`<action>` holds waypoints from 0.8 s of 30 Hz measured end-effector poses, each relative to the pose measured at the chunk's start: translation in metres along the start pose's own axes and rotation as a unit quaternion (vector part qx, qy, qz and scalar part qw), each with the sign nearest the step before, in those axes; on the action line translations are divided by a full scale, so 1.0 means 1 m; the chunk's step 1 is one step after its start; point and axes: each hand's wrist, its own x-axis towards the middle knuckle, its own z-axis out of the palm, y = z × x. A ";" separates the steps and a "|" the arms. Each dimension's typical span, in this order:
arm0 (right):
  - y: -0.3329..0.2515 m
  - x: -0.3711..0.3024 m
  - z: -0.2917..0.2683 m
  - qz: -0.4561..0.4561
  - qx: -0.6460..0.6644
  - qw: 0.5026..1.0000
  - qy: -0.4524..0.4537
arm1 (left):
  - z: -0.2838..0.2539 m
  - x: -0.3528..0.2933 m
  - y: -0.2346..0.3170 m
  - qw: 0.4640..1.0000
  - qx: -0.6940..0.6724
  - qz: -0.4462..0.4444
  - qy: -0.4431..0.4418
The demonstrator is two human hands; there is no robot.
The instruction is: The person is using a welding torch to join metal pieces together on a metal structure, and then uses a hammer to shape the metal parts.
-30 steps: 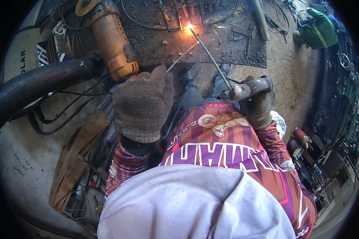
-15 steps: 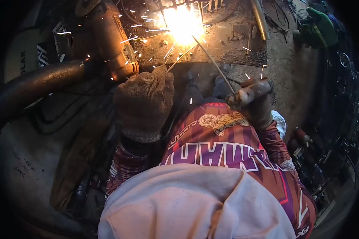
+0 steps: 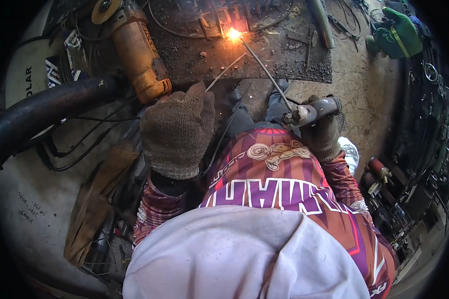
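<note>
My right hand [image 3: 323, 138], in a brown knit glove, is closed round a welding electrode holder [image 3: 313, 111]. From its jaw a welding rod [image 3: 267, 73] slants up and left to a small bright orange glow [image 3: 233, 34] by some metal bars [image 3: 210, 25] on the work table [image 3: 184, 62]. My left hand [image 3: 177, 130], gloved alike, is closed on a thin metal rod [image 3: 225, 73]. That rod points up and right, its far end just short of the welding rod. The glow hides the exact spot where the welding rod meets the metal.
An orange angle grinder [image 3: 139, 55] lies left of the table, near my left glove. A thick black pipe [image 3: 55, 112] curves in at the left. A metal tube [image 3: 320, 25] lies at the table's right edge, with a green object [image 3: 396, 35] beyond. Grit covers the tabletop.
The large white flare and flying sparks have shrunk to a small orange glow, and the surroundings look brighter. My left hand has shifted very slightly left; my right hand stays nearly in place.
</note>
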 end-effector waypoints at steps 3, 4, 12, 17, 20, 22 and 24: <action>0.007 -0.007 0.008 -0.008 -0.034 0.999 0.037 | -0.002 -0.001 0.000 1.000 0.006 0.000 0.001; 0.013 -0.011 0.012 -0.008 -0.034 0.999 0.037 | -0.002 -0.001 -0.001 1.000 0.002 -0.001 0.006; 0.024 -0.018 0.023 0.061 0.088 0.994 0.009 | -0.003 -0.002 -0.002 1.000 0.001 -0.001 0.001; 0.005 0.003 0.012 0.000 0.079 0.997 0.006 | -0.006 -0.004 -0.003 1.000 -0.015 0.012 0.016; 0.002 0.002 0.014 0.036 0.128 0.991 0.009 | -0.006 -0.005 -0.002 0.999 -0.019 0.012 0.031; 0.000 0.008 0.009 -0.038 0.068 0.997 0.016 | -0.010 -0.002 0.001 1.000 -0.003 0.001 0.005; 0.004 0.005 0.007 0.101 0.259 0.961 0.007 | 0.000 -0.005 -0.004 0.998 0.000 0.033 0.052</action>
